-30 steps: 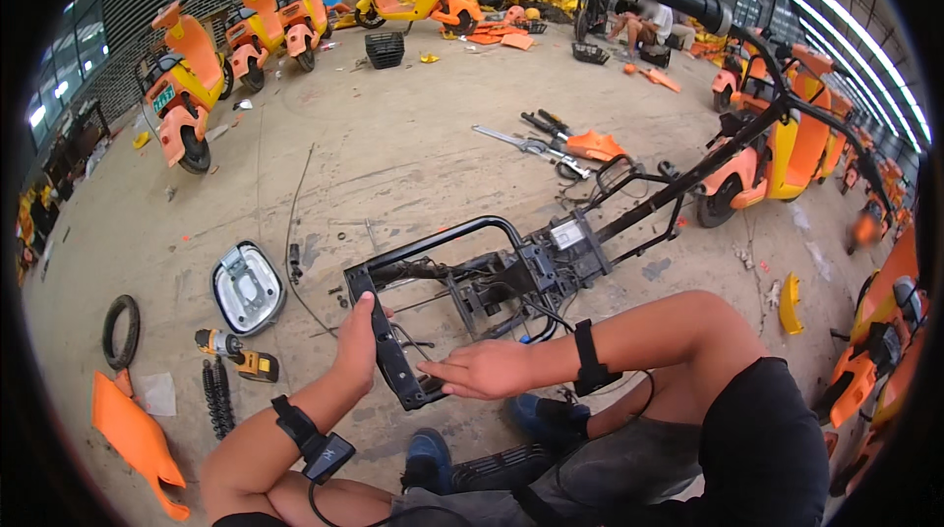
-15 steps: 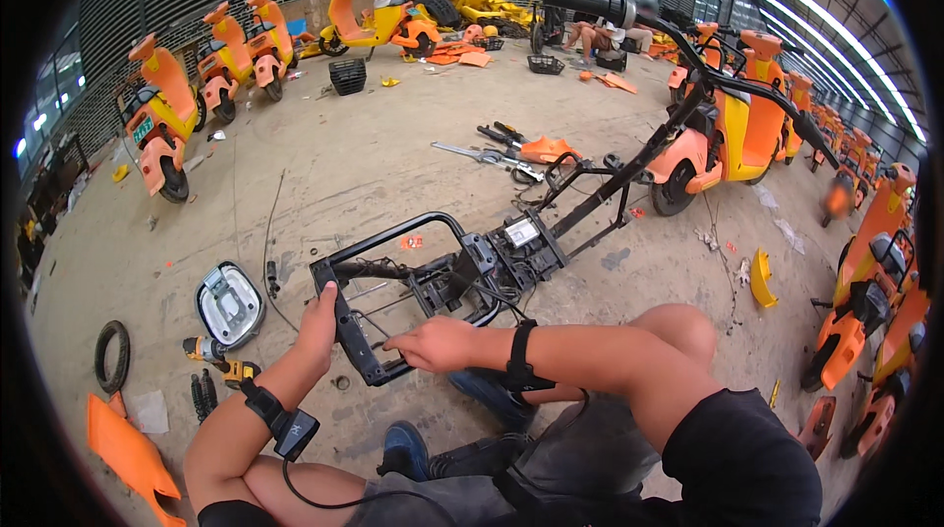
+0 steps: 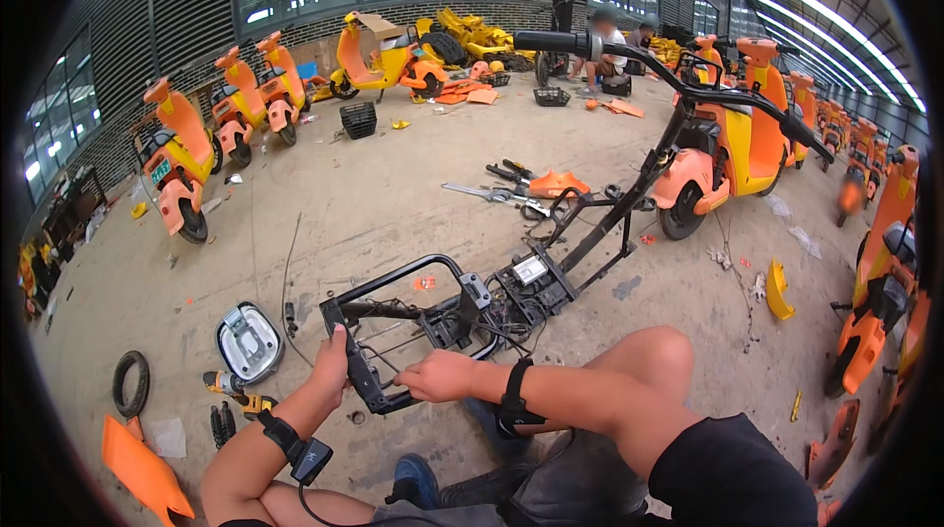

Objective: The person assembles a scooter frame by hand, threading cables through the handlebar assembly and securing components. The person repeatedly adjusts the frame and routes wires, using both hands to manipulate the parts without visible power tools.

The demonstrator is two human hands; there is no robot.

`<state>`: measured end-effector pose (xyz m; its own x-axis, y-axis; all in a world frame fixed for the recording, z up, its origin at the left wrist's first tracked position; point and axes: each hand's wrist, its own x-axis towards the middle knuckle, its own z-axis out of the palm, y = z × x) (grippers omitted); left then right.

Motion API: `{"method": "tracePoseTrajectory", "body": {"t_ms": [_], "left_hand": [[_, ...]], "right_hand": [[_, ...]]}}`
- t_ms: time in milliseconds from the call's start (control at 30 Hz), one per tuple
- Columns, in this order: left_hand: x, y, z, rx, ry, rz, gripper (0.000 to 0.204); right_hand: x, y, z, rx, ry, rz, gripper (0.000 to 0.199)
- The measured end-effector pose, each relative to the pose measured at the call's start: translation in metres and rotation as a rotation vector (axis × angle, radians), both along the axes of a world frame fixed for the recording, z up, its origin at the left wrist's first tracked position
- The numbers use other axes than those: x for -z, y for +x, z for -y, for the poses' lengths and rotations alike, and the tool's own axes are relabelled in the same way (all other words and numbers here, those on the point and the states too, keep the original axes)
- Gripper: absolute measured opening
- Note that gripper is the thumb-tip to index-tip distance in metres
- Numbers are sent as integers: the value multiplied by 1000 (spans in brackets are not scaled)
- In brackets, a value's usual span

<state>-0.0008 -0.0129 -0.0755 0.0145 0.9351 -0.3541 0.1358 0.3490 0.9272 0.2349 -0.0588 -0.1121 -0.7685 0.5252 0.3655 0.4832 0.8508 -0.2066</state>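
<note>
A stripped black scooter frame (image 3: 433,262) lies across the floor in front of me, its handlebar (image 3: 688,89) raised at the far right. My left hand (image 3: 332,368) is closed around the black crossbar (image 3: 356,360) at the frame's near left end, thumb on top. Just right of that bar, my right hand (image 3: 438,376) is closed, its fingertips pressed together inside the frame's loop. A thin dark rod or cable (image 3: 379,356) runs up to these fingertips; what they pinch is too small to make out. Wires and a boxy unit (image 3: 531,271) sit mid-frame.
Left of the frame lie a grey-white shell (image 3: 249,342), a yellow-black cordless drill (image 3: 241,394), a tyre (image 3: 131,384) and an orange panel (image 3: 146,468). Beyond are loose metal parts (image 3: 501,195) and a black basket (image 3: 359,120). Orange-yellow scooters (image 3: 742,124) line both sides; people (image 3: 610,50) sit far back.
The view has tilted up a little, so the scene sits lower. Both hands remain at the frame's left end in nearly the same grip.
</note>
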Motion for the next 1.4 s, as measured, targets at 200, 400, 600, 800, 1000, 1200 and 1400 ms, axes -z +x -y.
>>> {"method": "tracePoseTrajectory", "body": {"t_ms": [200, 400, 600, 800, 1000, 1200, 1400], "left_hand": [[19, -4, -10, -80, 43, 14, 47], [-2, 20, -4, -151, 157, -153, 42], [3, 27, -29, -240, 426, -356, 45], [7, 8, -35, -262, 439, -166, 39], [-3, 14, -27, -156, 277, 10, 45], [-11, 23, -31, -202, 143, 62, 39], [-14, 26, -32, -271, 105, 108, 35]], "right_hand": [[-4, -3, 0, -4, -3, -14, 25], [-2, 6, 1, 7, -76, 19, 20], [-3, 5, -15, -108, -107, 71, 19], [-42, 22, -24, -108, -206, 30, 27], [-105, 39, -51, 177, -1016, -366, 21], [-114, 44, -80, 149, -1421, -491, 25], [-144, 39, -97, 154, -1351, -267, 27]]}}
